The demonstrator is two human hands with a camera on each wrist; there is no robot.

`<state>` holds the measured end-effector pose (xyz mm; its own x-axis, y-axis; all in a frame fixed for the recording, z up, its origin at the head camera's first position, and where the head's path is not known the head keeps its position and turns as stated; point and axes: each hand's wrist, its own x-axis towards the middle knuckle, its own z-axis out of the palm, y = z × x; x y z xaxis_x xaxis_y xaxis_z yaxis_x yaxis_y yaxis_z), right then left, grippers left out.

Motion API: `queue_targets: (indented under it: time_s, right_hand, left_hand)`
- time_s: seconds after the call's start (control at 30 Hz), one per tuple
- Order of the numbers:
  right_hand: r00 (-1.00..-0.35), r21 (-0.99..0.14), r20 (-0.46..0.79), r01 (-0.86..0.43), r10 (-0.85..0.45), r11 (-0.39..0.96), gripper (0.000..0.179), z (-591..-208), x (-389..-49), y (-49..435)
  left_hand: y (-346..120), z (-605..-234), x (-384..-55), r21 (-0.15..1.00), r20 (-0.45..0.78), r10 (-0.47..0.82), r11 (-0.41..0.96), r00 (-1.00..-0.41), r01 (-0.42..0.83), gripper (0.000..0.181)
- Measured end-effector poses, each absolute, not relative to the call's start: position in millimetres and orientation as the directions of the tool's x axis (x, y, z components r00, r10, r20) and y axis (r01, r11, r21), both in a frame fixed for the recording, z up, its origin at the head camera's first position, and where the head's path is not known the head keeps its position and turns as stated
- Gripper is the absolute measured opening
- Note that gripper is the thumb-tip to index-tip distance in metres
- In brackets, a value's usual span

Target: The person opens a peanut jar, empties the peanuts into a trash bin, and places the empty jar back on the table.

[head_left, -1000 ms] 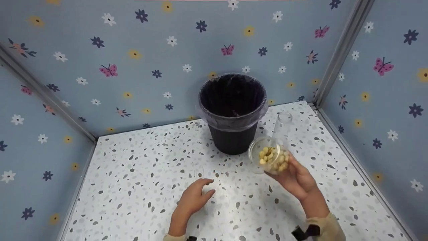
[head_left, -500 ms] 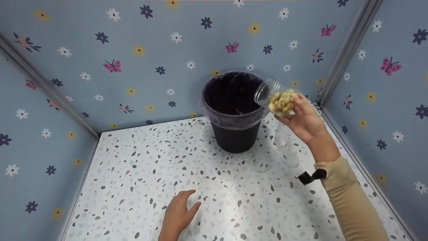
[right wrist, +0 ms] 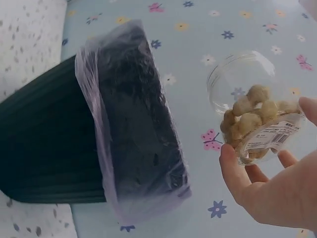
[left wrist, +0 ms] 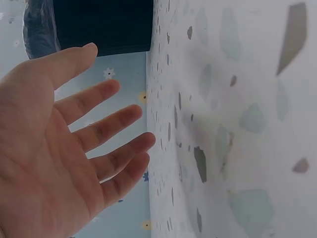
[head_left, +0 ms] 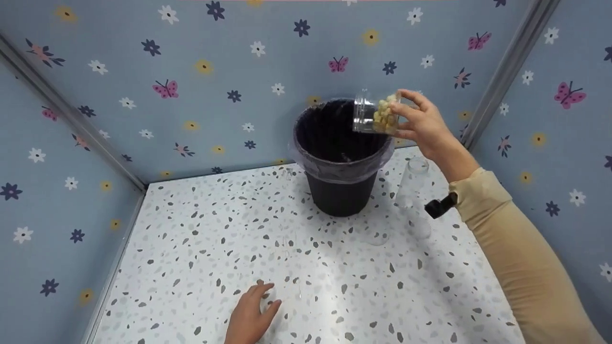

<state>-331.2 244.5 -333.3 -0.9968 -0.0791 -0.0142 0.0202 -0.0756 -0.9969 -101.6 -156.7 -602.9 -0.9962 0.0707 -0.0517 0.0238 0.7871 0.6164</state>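
Observation:
My right hand (head_left: 420, 119) grips a clear plastic jar (head_left: 364, 114) by its base end. The jar lies on its side above the right part of the bin's opening, mouth to the left. Pale yellow-brown lumps (head_left: 384, 114), too unclear to name, sit inside near the base; a white barcode label (right wrist: 271, 136) shows on the jar in the right wrist view. The black bin (head_left: 340, 196) has a thin translucent bag (right wrist: 89, 74) folded over its rim. My left hand (head_left: 249, 313) hovers low by the table's front, fingers loosely spread, holding nothing.
A clear empty-looking container (head_left: 412, 184) stands right of the bin on the speckled table (head_left: 205, 248). Clear round pieces, perhaps lids (head_left: 420, 228), lie before it. Flowered panels (head_left: 215, 119) enclose the back and sides.
My right hand has lifted the jar up and away from the table to above the bin, turning it onto its side. My left hand has drawn back slightly toward the lower left.

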Motion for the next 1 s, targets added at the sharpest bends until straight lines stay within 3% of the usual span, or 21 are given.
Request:
queue_targets:
  time_s: [0.3,0.53,0.7,1.0]
  right_hand:
    - [-0.989,-0.922,0.036,-0.088,-0.14,0.378,0.068,-312,-354,227]
    - [-0.953,-0.648,0.164,-0.298,-0.254,0.701,0.063,-309,-364,217]
    - [-0.936,-0.574,0.216,-0.351,-0.276,0.74,0.062,-308,-363,213]
    - [-0.949,-0.719,0.206,-0.311,-0.237,0.621,0.062,-300,-349,219]
  left_hand:
    - [-155,-606,-99,0.622,-0.12,0.053,0.782,-0.991,-0.033,0.042]
    - [-146,-606,-102,0.6,-0.069,0.091,0.799,-0.993,0.032,0.041]
    - [-143,-605,-104,0.612,-0.07,0.122,0.789,-0.99,0.054,0.043]
    - [-145,-609,-103,0.63,-0.093,0.137,0.775,-0.986,0.048,0.041]
